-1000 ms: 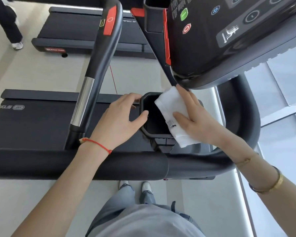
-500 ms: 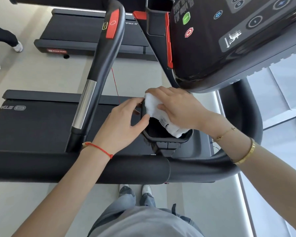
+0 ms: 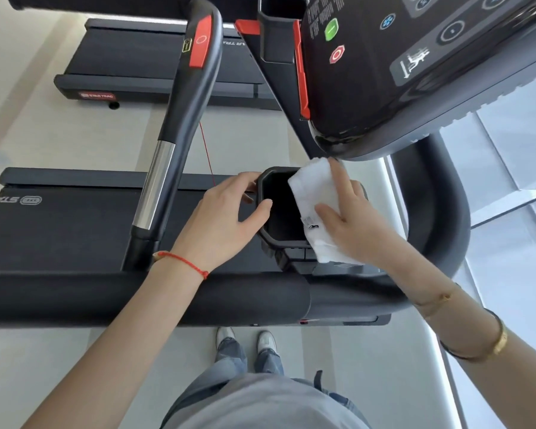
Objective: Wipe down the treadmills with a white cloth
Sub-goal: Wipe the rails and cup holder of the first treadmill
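A black cup holder [image 3: 279, 239] sticks out below the treadmill console [image 3: 415, 72]. My left hand [image 3: 226, 221] grips its left rim, thumb on the near edge and fingers curled over the far edge. A folded white cloth [image 3: 316, 196] lies over the holder's right rim. My right hand [image 3: 356, 224] presses the cloth flat with straight fingers, index finger reaching toward the console's underside. The cloth's lower end hangs past the holder.
A black handrail [image 3: 186, 119] with a red button and a chrome section rises at the left. A thick padded bar [image 3: 136, 298] crosses in front of me. The treadmill belt [image 3: 59, 230] lies below; a second treadmill [image 3: 136, 63] stands behind. A glass wall is at the right.
My right hand slid the cloth from the holder's far left rim back to its right rim and flattened out. My left hand kept its hold.
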Available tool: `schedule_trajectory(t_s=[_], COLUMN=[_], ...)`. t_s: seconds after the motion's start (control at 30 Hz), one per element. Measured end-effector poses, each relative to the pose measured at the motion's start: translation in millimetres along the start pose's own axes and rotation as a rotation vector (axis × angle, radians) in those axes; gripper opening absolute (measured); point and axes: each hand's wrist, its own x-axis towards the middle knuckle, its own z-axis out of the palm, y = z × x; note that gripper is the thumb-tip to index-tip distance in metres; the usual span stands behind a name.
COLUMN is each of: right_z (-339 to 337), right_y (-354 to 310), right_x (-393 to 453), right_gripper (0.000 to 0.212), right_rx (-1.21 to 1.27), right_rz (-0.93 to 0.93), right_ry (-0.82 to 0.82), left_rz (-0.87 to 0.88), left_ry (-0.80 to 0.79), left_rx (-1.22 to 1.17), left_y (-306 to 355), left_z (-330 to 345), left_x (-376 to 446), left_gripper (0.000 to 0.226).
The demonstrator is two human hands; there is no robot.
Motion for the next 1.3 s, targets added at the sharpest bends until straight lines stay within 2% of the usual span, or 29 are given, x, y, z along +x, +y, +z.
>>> schedule_trajectory(t_s=[0.23, 0.47, 0.6, 0.77, 0.93, 1.07, 1.2, 1.3], right_z=[-10.8, -3.6, -9.3, -12.7, -11.2, -8.7, -9.3, -11.9], right_y=[-5.3, -0.5, -3.4, -4.5, -20.2, -29.2, -25.3, -19.2], right_x=[24.1, 3.7, 15.0, 33.1, 50.8, 59.2, 58.0, 51.9], right_gripper=[0.056, 0.071, 0.061, 0.050, 0.043, 0.043, 0.043, 0.046], right_rx=[-0.012, -0.010, -0.077, -0.301, -0.488, -0.589, -0.590, -0.576], right_rz=[0.029, 0.058, -0.044, -0.158, -0.399, -0.525, -0.550, -0.487], right_ry=[-0.043, -0.037, -0.034, -0.029, -0.033, -0.068, -0.035, -0.040], left_rz=[0.010, 0.011, 0.013, 0.009, -0.005, -0.021, -0.026, -0.026], left_ry=[0.000, -0.005, -0.004, -0.007, 0.015, 0.020, 0.014, 0.007], left_rx=[0.005, 0.009, 0.006, -0.003, -0.022, -0.035, -0.029, -0.019], left_y=[-2.7, -2.4, -1.4, 0.4, 1.6, 0.8, 0.7, 1.1], left_z=[0.6, 0.0, 0.2, -0.1, 0.0, 0.8, 0.1, -0.8], left_x=[1.5, 1.9, 1.7, 2.0, 2.0, 1.7, 1.8, 0.6], left_gripper=[0.045, 0.046, 0.045, 0.044, 0.047, 0.039, 0.040, 0.047])
